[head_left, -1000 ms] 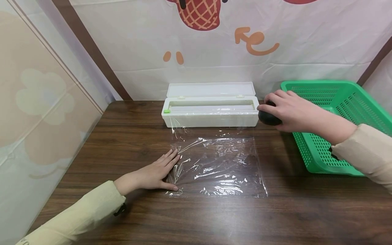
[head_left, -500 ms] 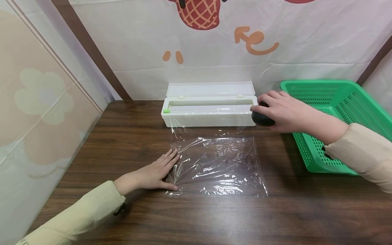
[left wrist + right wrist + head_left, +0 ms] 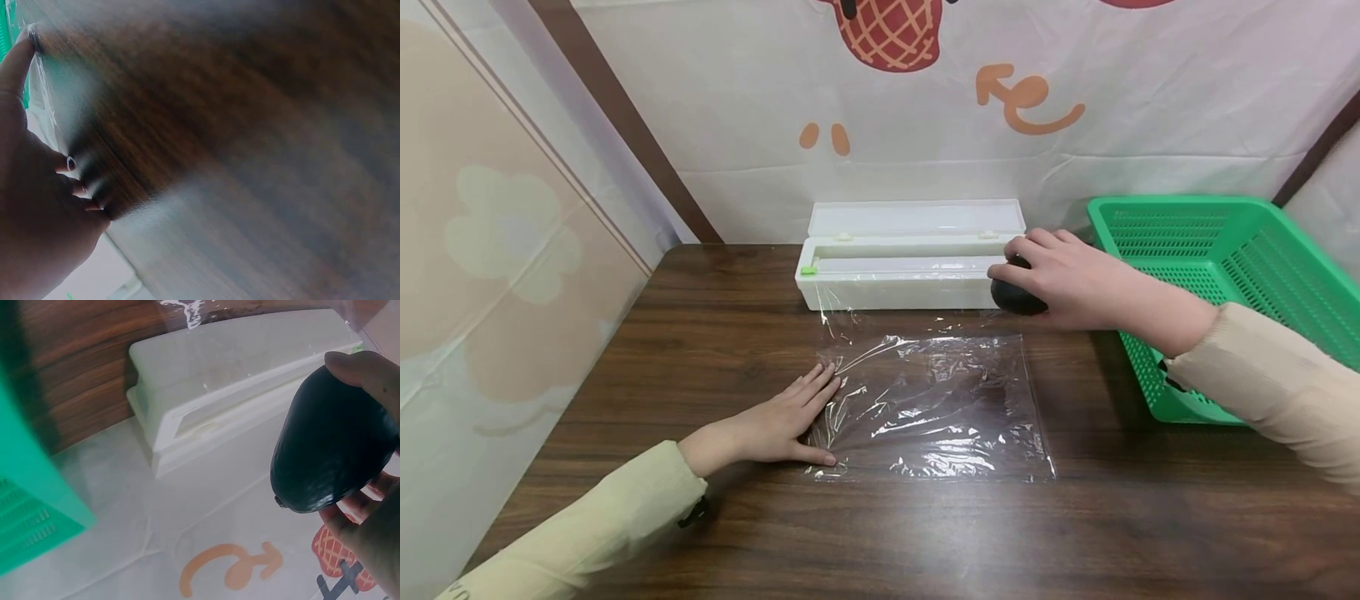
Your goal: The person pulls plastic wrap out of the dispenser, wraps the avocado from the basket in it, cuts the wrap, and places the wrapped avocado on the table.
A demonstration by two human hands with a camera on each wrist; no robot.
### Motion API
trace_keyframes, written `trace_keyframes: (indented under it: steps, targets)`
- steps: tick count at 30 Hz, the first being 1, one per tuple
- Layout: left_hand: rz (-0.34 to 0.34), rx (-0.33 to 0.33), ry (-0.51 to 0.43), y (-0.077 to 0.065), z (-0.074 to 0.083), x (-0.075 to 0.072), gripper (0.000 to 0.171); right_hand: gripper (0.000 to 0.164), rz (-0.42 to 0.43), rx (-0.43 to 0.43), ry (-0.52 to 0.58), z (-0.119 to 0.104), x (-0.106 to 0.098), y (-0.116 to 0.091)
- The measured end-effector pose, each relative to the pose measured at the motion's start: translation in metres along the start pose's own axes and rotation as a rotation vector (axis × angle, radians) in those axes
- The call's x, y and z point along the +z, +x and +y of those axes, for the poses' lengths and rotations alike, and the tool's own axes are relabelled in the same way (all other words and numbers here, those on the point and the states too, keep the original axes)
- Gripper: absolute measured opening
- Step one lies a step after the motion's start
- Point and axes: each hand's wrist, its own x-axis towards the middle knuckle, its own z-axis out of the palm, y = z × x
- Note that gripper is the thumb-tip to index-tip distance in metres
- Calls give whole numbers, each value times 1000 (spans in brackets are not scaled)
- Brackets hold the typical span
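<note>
My right hand (image 3: 1067, 279) grips a dark avocado (image 3: 331, 437), thumb on one side and fingers on the other. It is held at the right end of a white cling film dispenser (image 3: 880, 293), whose lid (image 3: 917, 218) stands open at the back. A sheet of cling film (image 3: 940, 404) runs from the dispenser's front onto the wooden table, wrinkled and shiny. My left hand (image 3: 775, 429) lies flat with fingers spread over the sheet's left edge. In the left wrist view its thumb (image 3: 19, 65) rests by the film's corner.
A green plastic basket (image 3: 1180, 204) stands at the right, partly behind my right forearm. A green slider (image 3: 808, 271) sits at the dispenser's left end. Behind the table (image 3: 880, 542) hangs a printed white cloth (image 3: 925, 167).
My right hand has moved left with the avocado, from beside the dispenser's right end to in front of it. My left hand and the film stay where they were.
</note>
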Motion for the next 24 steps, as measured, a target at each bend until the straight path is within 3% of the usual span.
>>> trace_keyframes:
  steps: [24]
  targets:
    - [-2, -5, 0, 0, 1, -1, 99, 67, -9, -20, 53, -25, 8, 14]
